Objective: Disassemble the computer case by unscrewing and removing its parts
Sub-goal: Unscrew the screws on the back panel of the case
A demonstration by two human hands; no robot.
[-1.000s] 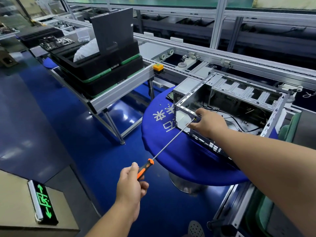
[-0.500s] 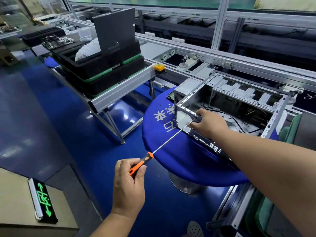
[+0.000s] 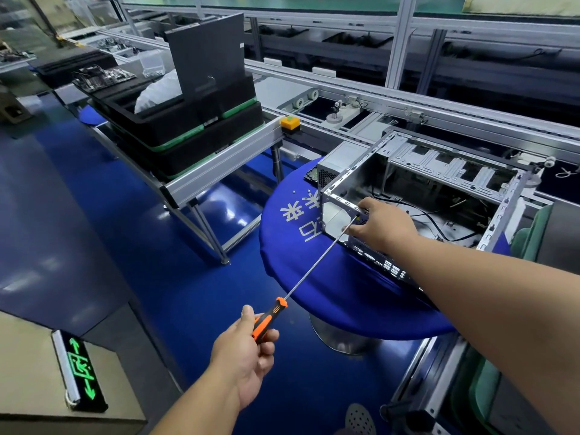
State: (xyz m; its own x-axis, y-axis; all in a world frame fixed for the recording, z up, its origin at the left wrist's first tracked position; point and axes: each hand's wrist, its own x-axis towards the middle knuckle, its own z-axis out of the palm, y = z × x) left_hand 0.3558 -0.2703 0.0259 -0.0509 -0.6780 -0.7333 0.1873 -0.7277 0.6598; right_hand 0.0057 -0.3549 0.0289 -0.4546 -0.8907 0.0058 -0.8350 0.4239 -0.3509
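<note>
Our left hand (image 3: 243, 356) curls around the orange-and-black handle of the long-shafted screwdriver (image 3: 309, 271). Our right hand (image 3: 381, 226) pinches its tip against the near frame rail of the bare grey metal computer case (image 3: 439, 171), which sits on the round blue-covered table (image 3: 314, 271). The case's side panel is already off, with loose screws (image 3: 301, 191) beside it; we judge the frame screws and internal cables remain.

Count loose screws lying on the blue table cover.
2 visible: one small screw and a second screw to its right, both on the blue table cover just left of the computer case. More may be hidden behind the case.
</note>
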